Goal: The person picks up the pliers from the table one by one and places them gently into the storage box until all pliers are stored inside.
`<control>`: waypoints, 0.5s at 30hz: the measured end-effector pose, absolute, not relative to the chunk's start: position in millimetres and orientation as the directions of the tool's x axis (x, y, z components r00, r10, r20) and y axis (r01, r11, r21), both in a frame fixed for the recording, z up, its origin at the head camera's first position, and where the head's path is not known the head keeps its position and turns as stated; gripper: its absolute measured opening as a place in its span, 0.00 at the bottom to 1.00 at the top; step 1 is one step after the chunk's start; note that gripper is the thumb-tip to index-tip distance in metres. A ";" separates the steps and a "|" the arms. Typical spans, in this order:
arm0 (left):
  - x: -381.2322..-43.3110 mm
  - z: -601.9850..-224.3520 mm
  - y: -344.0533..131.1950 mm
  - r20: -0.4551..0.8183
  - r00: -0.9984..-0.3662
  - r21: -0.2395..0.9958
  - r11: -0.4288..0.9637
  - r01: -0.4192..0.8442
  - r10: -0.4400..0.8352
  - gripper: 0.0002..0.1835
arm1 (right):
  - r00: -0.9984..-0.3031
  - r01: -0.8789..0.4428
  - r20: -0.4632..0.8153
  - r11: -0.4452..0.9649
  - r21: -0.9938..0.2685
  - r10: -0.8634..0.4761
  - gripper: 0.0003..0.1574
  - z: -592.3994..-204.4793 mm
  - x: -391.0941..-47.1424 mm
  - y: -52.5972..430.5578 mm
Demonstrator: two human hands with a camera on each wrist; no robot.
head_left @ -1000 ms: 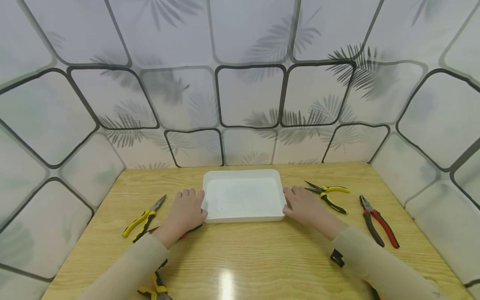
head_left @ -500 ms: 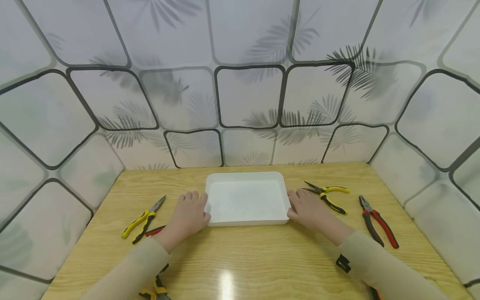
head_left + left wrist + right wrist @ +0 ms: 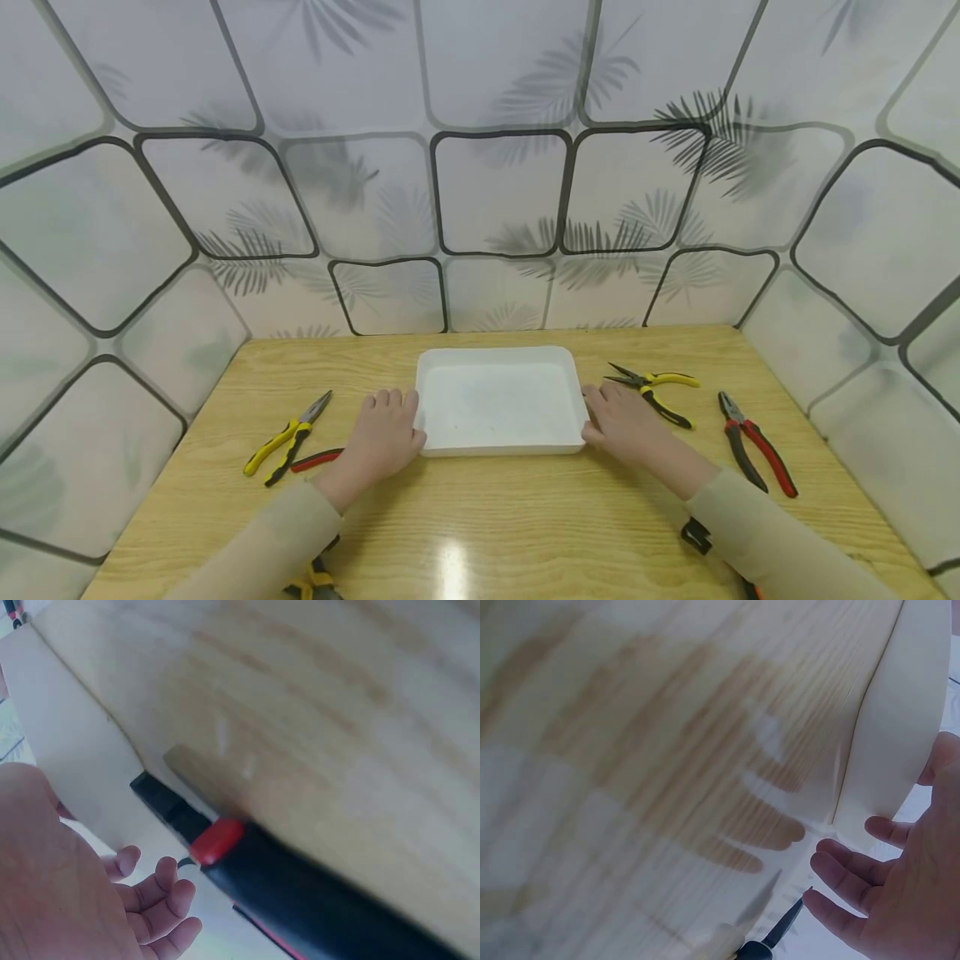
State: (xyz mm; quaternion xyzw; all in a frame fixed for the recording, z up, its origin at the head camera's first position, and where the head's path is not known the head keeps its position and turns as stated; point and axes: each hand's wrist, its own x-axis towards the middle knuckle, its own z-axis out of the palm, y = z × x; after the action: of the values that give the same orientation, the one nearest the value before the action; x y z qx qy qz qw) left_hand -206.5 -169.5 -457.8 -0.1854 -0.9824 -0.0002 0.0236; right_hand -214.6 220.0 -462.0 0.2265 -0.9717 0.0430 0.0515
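A white rectangular tray (image 3: 502, 449) lies near the far side of the wooden table, with nothing in it. My left hand (image 3: 386, 435) holds its left end, thumb at the near corner and fingers along the side. At the opposite end my right hand (image 3: 624, 423) grips the tray in the same way. In the right wrist view, the thumb reaches the rim of the tray wall (image 3: 896, 712) and the index fingertip meets its outer side. Red-and-black pliers (image 3: 277, 877) lie close under my left hand, partly hidden in the head view.
Yellow-and-black long-nose pliers (image 3: 288, 442) lie at left, and a similar pair (image 3: 651, 386) sits just beyond my right hand. Red-and-black pliers (image 3: 753, 442) rest farther right. More tools, including yellow-handled pliers (image 3: 318, 579), show partly beneath my sleeves. A patterned wall (image 3: 495, 292) borders the table.
Both hands have shifted the tray a little to the right and toward me. More of a red-handled pair of pliers shows beside my left wrist. The other pliers have stayed put.
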 end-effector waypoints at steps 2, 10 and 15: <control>-205.5 -459.4 -168.3 0.050 -0.930 -0.009 0.931 0.364 0.364 0.15 | -0.895 -0.440 0.118 0.896 -0.067 -0.431 0.33 -461.8 -213.0 221.1; -200.3 -459.0 -163.9 0.046 -0.924 -0.031 0.925 0.378 0.379 0.14 | -0.885 -0.455 0.132 0.888 -0.056 -0.446 0.31 -460.5 -210.3 223.3; -199.7 -456.8 -163.0 0.029 -0.923 -0.060 0.923 0.381 0.383 0.15 | -0.878 -0.464 0.150 0.885 -0.042 -0.454 0.26 -459.5 -212.9 221.5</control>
State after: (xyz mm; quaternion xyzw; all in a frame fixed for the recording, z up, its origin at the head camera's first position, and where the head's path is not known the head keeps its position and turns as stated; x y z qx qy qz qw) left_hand -199.7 -163.0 -456.8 -0.1948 -0.9803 0.0265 0.0200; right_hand -212.9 221.5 -459.5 0.2370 -0.9684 0.0383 0.0681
